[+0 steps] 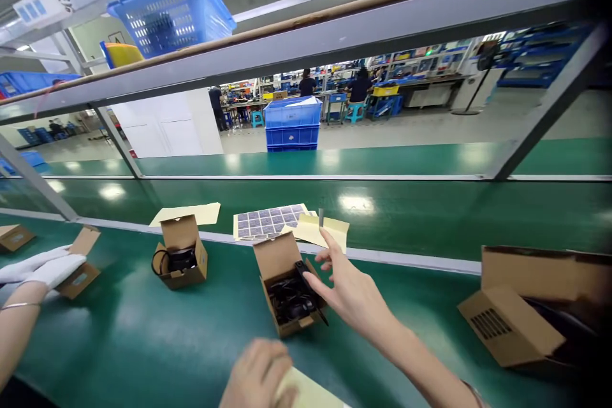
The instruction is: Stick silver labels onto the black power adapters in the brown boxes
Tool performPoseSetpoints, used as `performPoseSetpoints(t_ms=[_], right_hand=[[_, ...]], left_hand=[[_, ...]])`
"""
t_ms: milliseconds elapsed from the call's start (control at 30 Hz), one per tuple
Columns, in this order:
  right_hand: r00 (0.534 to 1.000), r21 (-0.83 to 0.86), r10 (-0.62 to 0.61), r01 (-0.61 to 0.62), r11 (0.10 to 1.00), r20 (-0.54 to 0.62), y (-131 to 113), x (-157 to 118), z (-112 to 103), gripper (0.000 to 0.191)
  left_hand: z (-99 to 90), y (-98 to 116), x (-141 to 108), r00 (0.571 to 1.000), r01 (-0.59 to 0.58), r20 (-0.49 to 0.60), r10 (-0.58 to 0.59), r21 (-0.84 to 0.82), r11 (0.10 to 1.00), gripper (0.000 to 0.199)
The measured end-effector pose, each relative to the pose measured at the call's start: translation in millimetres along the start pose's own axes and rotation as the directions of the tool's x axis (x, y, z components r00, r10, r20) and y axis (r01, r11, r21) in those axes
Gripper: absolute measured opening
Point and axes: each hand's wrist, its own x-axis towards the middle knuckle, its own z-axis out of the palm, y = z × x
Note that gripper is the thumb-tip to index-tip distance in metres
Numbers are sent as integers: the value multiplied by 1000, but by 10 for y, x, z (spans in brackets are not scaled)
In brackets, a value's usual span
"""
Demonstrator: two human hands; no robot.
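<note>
An open cardboard box [285,326] holding black cables and a black device stands on the green work surface [162,344]. My right hand [351,290] is at the right side of this box, fingers apart, its thumb beside the upright end of the black device [302,269]; whether they touch I cannot tell. Nearer to me, my left hand [261,373], blurred, has its fingers closed on a pale yellow sheet [310,389]. Behind the box lie a printed label sheet [268,222] and a folded yellow paper [337,229].
Another open box [184,277] with black contents stands to the left. At far left, a co-worker's gloved hands [52,268] touch a small box [79,279]. A larger open box [511,331] is at right. A metal shelf [335,29] crosses above.
</note>
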Motion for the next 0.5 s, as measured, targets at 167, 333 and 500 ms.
performPoseSetpoints(t_ms=[167, 333, 500], right_hand=[[990, 173, 27, -51, 984, 138, 172, -23, 91, 68], [990, 242, 59, -90, 966, 131, 251, -13, 104, 65], [988, 286, 59, -98, 953, 142, 279, -21, 125, 66]], left_hand=[[-369, -32, 1113, 949, 38, 264, -174, 450, 892, 31], [-262, -183, 1661, 831, 9, 481, -279, 490, 871, 17], [-65, -294, 1624, 770, -16, 551, -323, 522, 853, 10]])
